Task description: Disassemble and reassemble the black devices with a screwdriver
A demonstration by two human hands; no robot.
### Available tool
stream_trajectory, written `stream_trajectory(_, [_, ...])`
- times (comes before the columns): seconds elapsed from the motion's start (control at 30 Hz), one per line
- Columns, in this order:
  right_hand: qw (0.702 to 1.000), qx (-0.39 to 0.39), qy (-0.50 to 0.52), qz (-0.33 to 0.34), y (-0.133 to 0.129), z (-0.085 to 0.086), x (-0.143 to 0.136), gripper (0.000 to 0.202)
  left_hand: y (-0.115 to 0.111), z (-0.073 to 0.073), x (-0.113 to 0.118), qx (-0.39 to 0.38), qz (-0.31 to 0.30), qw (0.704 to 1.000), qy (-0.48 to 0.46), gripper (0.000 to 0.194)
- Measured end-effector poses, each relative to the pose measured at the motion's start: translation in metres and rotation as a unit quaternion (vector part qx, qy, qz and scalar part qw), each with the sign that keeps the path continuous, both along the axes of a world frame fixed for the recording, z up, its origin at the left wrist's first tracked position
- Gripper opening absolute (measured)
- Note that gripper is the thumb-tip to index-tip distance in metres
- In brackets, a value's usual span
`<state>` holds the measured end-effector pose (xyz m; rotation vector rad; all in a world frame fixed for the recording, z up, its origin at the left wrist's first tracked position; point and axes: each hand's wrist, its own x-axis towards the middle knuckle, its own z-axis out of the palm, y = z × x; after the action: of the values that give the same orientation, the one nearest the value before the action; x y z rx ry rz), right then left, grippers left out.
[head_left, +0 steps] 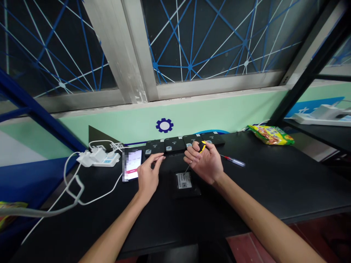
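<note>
My right hand (207,162) is closed around a screwdriver with a black and yellow handle (202,147). Its thin shaft points down and left, the tip close to the upper edge of a flat black drive (189,190) with a white printed label; whether it touches, I cannot tell. To the left, my left hand (149,173) is raised over the table, thumb and fingertips drawn together in a pinch. Anything between those fingertips is too small to make out. Beside that hand a phone (134,164) lies with its screen lit.
Several black boxes (174,144) stand in a row along the wall. A second screwdriver (233,160) with a clear handle lies right of my hand. A white power strip (101,157) with loose cables is at left, a snack bag (270,134) at back right. All rest on the black table (274,175).
</note>
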<state>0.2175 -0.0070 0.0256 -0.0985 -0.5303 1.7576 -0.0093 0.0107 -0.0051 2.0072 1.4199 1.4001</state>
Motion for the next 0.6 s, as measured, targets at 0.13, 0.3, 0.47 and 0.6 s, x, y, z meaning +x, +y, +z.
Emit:
stream_trajectory(0.13, [1.0,-0.008,-0.012,0.0,0.0,0.0,0.0,0.03,-0.001,0.001,0.0,-0.027,0.005,1.0,-0.002,0.021])
stream_trajectory(0.3, [1.0,0.0,-0.012,0.007,-0.001,-0.001,0.0,0.031,0.002,0.0,-0.002,-0.024,0.007,1.0,0.006,0.02])
stream_trajectory(0.47, [1.0,-0.001,-0.014,0.014,-0.001,-0.003,-0.002,0.031,0.007,-0.004,-0.005,0.005,0.012,0.995,0.095,0.017])
stream_trajectory(0.6, [1.0,-0.001,-0.017,0.013,-0.002,-0.002,-0.003,0.031,0.011,-0.011,-0.007,0.019,-0.003,0.994,0.109,0.014])
